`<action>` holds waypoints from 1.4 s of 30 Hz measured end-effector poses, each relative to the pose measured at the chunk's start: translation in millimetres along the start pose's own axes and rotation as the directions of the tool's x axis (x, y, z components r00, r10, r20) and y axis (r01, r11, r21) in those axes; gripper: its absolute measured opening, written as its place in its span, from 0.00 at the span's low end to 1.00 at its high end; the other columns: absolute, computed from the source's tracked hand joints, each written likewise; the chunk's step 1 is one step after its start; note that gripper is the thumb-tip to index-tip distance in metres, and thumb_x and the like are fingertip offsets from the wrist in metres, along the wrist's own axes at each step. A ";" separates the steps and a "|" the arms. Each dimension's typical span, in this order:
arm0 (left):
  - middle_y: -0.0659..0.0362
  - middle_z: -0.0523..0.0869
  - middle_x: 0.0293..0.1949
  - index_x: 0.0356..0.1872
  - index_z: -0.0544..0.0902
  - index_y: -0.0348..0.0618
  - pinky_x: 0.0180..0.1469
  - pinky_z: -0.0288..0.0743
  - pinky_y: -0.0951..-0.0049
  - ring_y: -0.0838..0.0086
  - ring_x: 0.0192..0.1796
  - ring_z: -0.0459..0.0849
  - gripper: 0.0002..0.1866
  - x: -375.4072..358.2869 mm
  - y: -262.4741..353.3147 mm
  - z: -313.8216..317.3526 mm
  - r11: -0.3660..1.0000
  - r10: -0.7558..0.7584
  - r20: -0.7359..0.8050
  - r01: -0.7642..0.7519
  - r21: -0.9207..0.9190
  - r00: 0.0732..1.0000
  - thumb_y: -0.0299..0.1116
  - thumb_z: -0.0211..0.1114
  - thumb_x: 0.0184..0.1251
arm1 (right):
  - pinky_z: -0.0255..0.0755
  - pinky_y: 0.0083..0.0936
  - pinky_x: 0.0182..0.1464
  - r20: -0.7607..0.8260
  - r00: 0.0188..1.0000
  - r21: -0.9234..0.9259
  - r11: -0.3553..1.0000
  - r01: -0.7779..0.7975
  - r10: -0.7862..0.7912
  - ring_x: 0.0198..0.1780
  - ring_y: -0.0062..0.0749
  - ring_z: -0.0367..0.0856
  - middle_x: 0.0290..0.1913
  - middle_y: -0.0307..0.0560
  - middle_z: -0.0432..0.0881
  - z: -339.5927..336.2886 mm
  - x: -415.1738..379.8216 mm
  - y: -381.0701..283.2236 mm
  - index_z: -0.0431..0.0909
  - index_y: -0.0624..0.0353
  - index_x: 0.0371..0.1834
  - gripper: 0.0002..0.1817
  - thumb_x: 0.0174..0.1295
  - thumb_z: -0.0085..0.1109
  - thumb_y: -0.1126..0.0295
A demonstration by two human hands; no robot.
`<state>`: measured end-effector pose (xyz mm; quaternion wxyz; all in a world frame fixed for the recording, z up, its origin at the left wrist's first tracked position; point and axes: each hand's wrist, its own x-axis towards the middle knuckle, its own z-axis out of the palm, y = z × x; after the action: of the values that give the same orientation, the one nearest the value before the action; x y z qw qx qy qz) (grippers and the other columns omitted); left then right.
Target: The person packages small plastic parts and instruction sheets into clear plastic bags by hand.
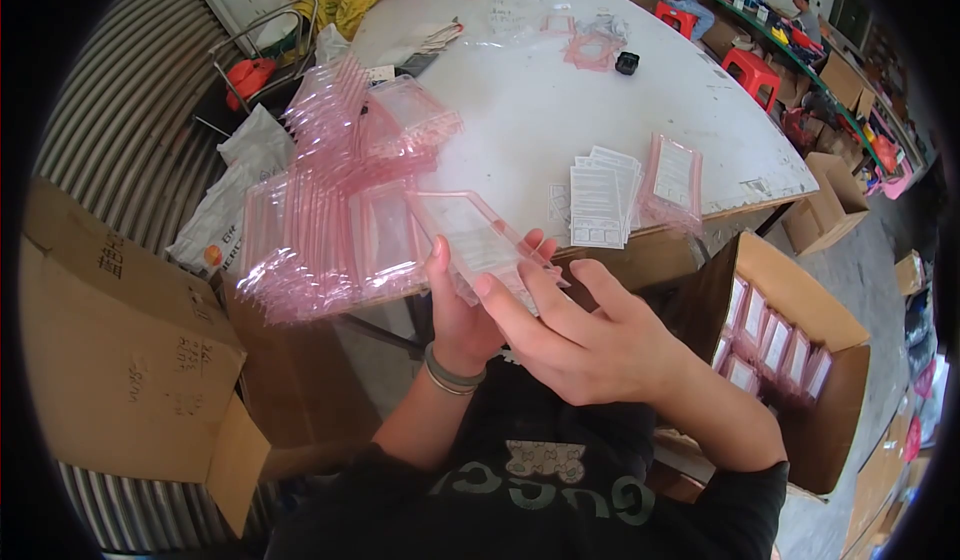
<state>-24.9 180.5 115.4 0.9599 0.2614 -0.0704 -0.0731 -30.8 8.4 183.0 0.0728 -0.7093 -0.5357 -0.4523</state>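
A clear plastic pouch with pink edges [478, 232] is held tilted above the table's front edge. My left hand [462, 328] grips it from below, thumb on the near side and fingertips showing past the far edge. Across its lower end lies my right hand [590, 345], thumb and fingers closed on that edge. What the right fingertips pinch is partly hidden. Left of my hands, a large heap of similar pouches [330, 230] fans out in overlapping rows. To the right lie printed white cards [602, 200] and a small stack of pouches with cards inside [672, 182].
The white table [520, 110] has a curved edge. An open carton [850, 390] at lower right holds several filled pouches. A large cardboard box [130, 350] stands at left. Farther back are loose pink pieces [592, 52], a small black object [627, 63], red stools [752, 75] and two people.
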 end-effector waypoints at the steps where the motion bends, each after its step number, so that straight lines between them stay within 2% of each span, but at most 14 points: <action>1: 0.39 0.74 0.65 0.72 0.64 0.37 0.70 0.68 0.45 0.45 0.69 0.73 0.49 -1.8 -0.8 0.7 1.000 -0.014 -0.008 0.014 0.015 1.000 0.75 0.39 0.70 | 0.75 0.39 0.48 0.020 0.999 0.003 1.000 0.030 -0.030 0.56 0.44 0.81 0.61 0.49 0.80 0.7 -0.1 1.6 0.84 0.62 0.34 0.10 0.54 0.62 0.67; 4: 0.39 0.72 0.67 0.75 0.60 0.38 0.71 0.67 0.45 0.45 0.69 0.73 0.50 0.3 -10.6 4.8 0.999 -0.030 -0.040 0.031 0.009 0.999 0.75 0.40 0.70 | 0.74 0.42 0.53 0.159 0.985 -0.050 0.996 0.076 -0.068 0.59 0.45 0.79 0.62 0.53 0.80 2.6 3.0 10.5 0.85 0.64 0.36 0.12 0.52 0.62 0.68; 7: 0.41 0.70 0.70 0.77 0.57 0.40 0.71 0.66 0.45 0.44 0.70 0.72 0.51 -0.9 -12.1 -6.2 0.841 -0.088 0.169 0.164 -0.515 0.982 0.75 0.40 0.70 | 0.72 0.48 0.58 0.274 0.962 -0.065 0.998 0.005 0.013 0.61 0.48 0.78 0.62 0.58 0.79 3.7 6.1 9.8 0.86 0.66 0.36 0.14 0.51 0.61 0.68; 11: 0.46 0.66 0.74 0.79 0.55 0.43 0.73 0.65 0.47 0.49 0.73 0.68 0.53 -5.2 -18.8 -8.5 0.931 -0.008 0.236 0.093 -0.353 0.972 0.77 0.44 0.66 | 0.68 0.54 0.60 0.335 0.939 -0.005 0.997 -0.075 0.073 0.62 0.53 0.77 0.62 0.63 0.79 -6.9 10.5 -0.5 0.86 0.68 0.32 0.15 0.47 0.60 0.67; 13: 0.48 0.65 0.76 0.80 0.54 0.44 0.74 0.63 0.48 0.52 0.75 0.65 0.54 -0.6 -22.0 -21.1 1.000 0.012 0.365 -0.020 0.017 0.931 0.78 0.46 0.64 | 0.68 0.55 0.60 0.288 0.955 -0.059 0.997 -0.054 0.069 0.62 0.54 0.78 0.61 0.65 0.80 -2.4 11.4 -3.8 0.85 0.67 0.29 0.14 0.46 0.60 0.66; 16: 0.49 0.62 0.77 0.81 0.52 0.45 0.75 0.60 0.46 0.52 0.76 0.62 0.58 -2.3 -27.4 -16.7 0.987 0.059 0.153 -0.035 -0.156 0.986 0.79 0.50 0.60 | 0.67 0.54 0.60 0.189 0.980 -0.176 0.984 -0.033 0.066 0.60 0.55 0.78 0.58 0.66 0.81 11.7 8.8 -6.8 0.84 0.67 0.26 0.14 0.44 0.60 0.65; 19: 0.47 0.60 0.77 0.81 0.50 0.45 0.75 0.58 0.41 0.48 0.76 0.62 0.60 -1.1 -24.9 -26.0 0.992 0.105 0.078 -0.110 0.056 0.991 0.79 0.53 0.57 | 0.67 0.54 0.60 0.195 0.977 -0.170 0.984 -0.055 0.088 0.59 0.55 0.79 0.56 0.66 0.82 12.9 10.1 -4.6 0.83 0.67 0.25 0.13 0.45 0.60 0.65; 28: 0.45 0.63 0.74 0.82 0.47 0.43 0.77 0.56 0.45 0.50 0.76 0.61 0.60 3.2 -20.0 -24.2 0.987 0.136 0.116 -0.144 0.070 0.984 0.76 0.56 0.58 | 0.69 0.51 0.59 0.222 0.969 -0.162 0.984 -0.076 0.111 0.56 0.52 0.79 0.55 0.64 0.83 18.1 6.9 -6.9 0.84 0.66 0.26 0.13 0.48 0.60 0.65; 32: 0.44 0.62 0.76 0.80 0.51 0.38 0.76 0.59 0.46 0.49 0.77 0.62 0.56 8.9 -11.8 -7.6 0.900 0.168 0.417 0.034 -0.434 0.893 0.72 0.53 0.62 | 0.72 0.47 0.58 0.110 0.988 0.157 0.979 -0.129 0.113 0.56 0.52 0.80 0.55 0.63 0.83 -5.9 8.4 -6.8 0.85 0.65 0.35 0.15 0.49 0.63 0.65; 35: 0.44 0.63 0.75 0.80 0.51 0.38 0.77 0.57 0.45 0.50 0.77 0.62 0.55 15.3 -10.4 -6.8 0.888 0.124 0.410 0.084 -0.453 0.904 0.75 0.47 0.65 | 0.76 0.44 0.56 0.088 0.952 0.227 0.924 -0.307 0.294 0.56 0.51 0.82 0.56 0.61 0.84 -10.2 7.7 -4.2 0.84 0.65 0.46 0.21 0.48 0.68 0.67; 37: 0.44 0.65 0.74 0.80 0.52 0.38 0.77 0.58 0.46 0.51 0.76 0.64 0.54 6.0 -16.0 0.2 0.928 0.018 0.259 0.080 -0.364 0.966 0.75 0.42 0.67 | 0.78 0.42 0.55 0.108 0.912 0.218 0.886 -0.410 0.396 0.56 0.51 0.84 0.56 0.61 0.84 -3.1 -2.8 -1.3 0.81 0.66 0.52 0.24 0.51 0.66 0.68; 38: 0.47 0.65 0.75 0.81 0.51 0.43 0.77 0.59 0.46 0.53 0.76 0.64 0.51 9.0 -15.6 7.4 0.995 0.004 0.300 -0.033 0.093 0.954 0.73 0.46 0.71 | 0.79 0.41 0.53 0.120 0.900 0.223 0.872 -0.435 0.418 0.56 0.51 0.84 0.55 0.61 0.83 7.2 -20.9 0.3 0.79 0.68 0.55 0.24 0.53 0.62 0.70; 40: 0.47 0.66 0.75 0.80 0.52 0.42 0.76 0.60 0.47 0.55 0.76 0.65 0.49 13.4 -5.3 -9.6 0.937 0.003 0.177 -0.064 0.343 0.984 0.69 0.51 0.72 | 0.81 0.37 0.50 0.040 0.896 0.111 0.889 -0.444 0.442 0.54 0.48 0.85 0.55 0.60 0.83 5.3 -46.3 20.1 0.77 0.68 0.58 0.24 0.56 0.59 0.72; 42: 0.46 0.66 0.75 0.79 0.55 0.39 0.74 0.62 0.53 0.58 0.75 0.67 0.45 17.1 24.2 -2.0 0.595 0.195 -0.002 -0.116 0.795 0.981 0.61 0.57 0.75 | 0.82 0.35 0.49 -0.033 0.866 -0.112 0.859 -0.499 0.499 0.54 0.46 0.86 0.55 0.59 0.83 -3.0 -70.8 50.3 0.77 0.67 0.58 0.24 0.55 0.59 0.74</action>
<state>-5.4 199.0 127.7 0.7502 0.6541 -0.0752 0.0611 7.9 -63.3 152.9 0.1468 -0.8261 -0.3065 -0.4496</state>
